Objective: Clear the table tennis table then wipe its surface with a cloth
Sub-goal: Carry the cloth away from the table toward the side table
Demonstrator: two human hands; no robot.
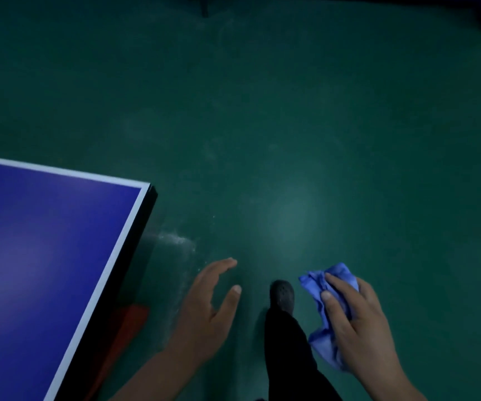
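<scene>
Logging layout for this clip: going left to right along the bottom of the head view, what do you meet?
Table tennis table → red object under its edge → left hand → dark shoe → blue cloth → right hand.

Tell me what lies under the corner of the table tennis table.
Under the table tennis table, near its edge, a red thing shows on the green floor. What it is cannot be told; the tabletop covers the rest.

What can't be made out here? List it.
- Blue table tennis table: head view's left and bottom edges cut most of it off.
- Crumpled blue cloth: right hand covers much of it.
- Red shape under the table: overhang hides it, unidentifiable.
- Empty left hand: nothing hidden.
</scene>
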